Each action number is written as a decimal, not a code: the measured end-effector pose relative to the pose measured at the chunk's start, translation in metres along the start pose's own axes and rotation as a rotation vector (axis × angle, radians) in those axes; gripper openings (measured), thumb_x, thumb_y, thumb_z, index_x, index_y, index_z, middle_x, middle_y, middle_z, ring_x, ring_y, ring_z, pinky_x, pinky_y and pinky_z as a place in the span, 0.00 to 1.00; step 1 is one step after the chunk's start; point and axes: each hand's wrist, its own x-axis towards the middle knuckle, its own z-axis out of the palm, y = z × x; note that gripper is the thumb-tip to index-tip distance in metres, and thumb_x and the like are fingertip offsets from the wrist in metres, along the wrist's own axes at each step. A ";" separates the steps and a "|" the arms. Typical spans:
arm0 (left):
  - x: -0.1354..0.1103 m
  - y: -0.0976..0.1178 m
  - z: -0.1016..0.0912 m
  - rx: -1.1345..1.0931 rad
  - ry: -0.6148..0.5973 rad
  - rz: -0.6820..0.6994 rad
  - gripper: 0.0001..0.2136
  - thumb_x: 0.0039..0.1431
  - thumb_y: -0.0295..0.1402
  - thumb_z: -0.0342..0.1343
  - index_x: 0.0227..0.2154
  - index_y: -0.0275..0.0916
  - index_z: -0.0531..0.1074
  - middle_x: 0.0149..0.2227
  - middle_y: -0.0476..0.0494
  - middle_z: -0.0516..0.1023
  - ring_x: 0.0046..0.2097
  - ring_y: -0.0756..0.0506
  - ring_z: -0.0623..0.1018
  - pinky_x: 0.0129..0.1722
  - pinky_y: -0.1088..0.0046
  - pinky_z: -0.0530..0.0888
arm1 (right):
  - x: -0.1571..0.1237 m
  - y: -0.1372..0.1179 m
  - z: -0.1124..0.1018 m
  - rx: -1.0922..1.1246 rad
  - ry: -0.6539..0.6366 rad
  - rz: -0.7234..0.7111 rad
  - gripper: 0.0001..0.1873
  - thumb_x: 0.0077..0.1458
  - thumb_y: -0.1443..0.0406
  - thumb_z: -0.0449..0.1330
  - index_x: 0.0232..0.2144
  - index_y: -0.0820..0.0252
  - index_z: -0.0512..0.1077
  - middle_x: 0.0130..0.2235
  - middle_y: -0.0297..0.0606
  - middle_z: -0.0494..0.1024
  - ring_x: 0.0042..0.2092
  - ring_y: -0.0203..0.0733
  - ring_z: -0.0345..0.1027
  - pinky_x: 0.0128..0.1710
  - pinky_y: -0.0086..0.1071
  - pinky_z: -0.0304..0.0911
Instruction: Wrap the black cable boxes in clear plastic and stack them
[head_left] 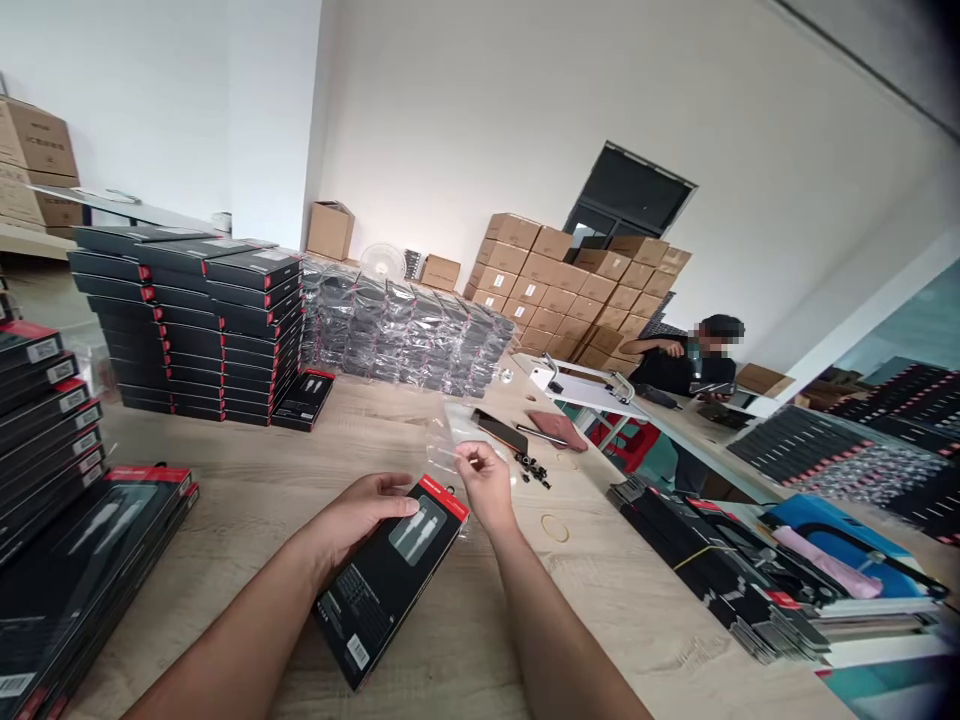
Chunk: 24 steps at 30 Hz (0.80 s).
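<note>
My left hand (pixel 367 515) is wrapped round the left edge of a black box with a red top (pixel 394 575), its thumb on the front. The box is tilted above the wooden table, and its front shows two white cable plugs. Just past its top end, my right hand (pixel 484 485) is closed in a pinch at the edge of a clear plastic bag (pixel 442 440). Most of that clear plastic blends into the table, so its full outline is hard to make out. A small black hook or loop (pixel 451 491) sticks out at the box's red end.
Stacked black boxes (pixel 187 330) stand back left, with more boxes (pixel 112 530) near left. Plastic-wrapped packs (pixel 405 330) line the back. Small black parts (pixel 532 468), a dark red pouch (pixel 559 430) and a rubber band (pixel 556 528) lie right. Flat cartons (pixel 697 550) edge the table. A person (pixel 675 360) sits beyond.
</note>
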 end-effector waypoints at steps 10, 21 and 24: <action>0.011 -0.004 -0.010 0.125 0.236 0.002 0.37 0.36 0.32 0.70 0.53 0.36 0.64 0.51 0.33 0.74 0.45 0.39 0.78 0.43 0.66 0.73 | -0.020 -0.007 0.008 0.072 -0.228 0.062 0.08 0.50 0.59 0.61 0.30 0.56 0.76 0.32 0.38 0.79 0.35 0.42 0.72 0.38 0.36 0.68; 0.009 -0.004 -0.004 0.209 0.225 0.123 0.29 0.38 0.30 0.67 0.48 0.36 0.68 0.43 0.38 0.78 0.39 0.43 0.79 0.39 0.67 0.73 | -0.026 -0.015 0.000 -0.072 -0.315 -0.173 0.07 0.55 0.65 0.58 0.32 0.54 0.77 0.32 0.37 0.76 0.34 0.40 0.71 0.35 0.34 0.67; 0.010 -0.004 -0.004 0.297 0.263 0.169 0.24 0.40 0.29 0.66 0.45 0.35 0.72 0.42 0.39 0.79 0.38 0.44 0.78 0.39 0.69 0.72 | -0.028 -0.017 0.003 -0.134 -0.325 -0.247 0.11 0.56 0.69 0.54 0.34 0.53 0.76 0.33 0.37 0.74 0.34 0.39 0.70 0.35 0.33 0.67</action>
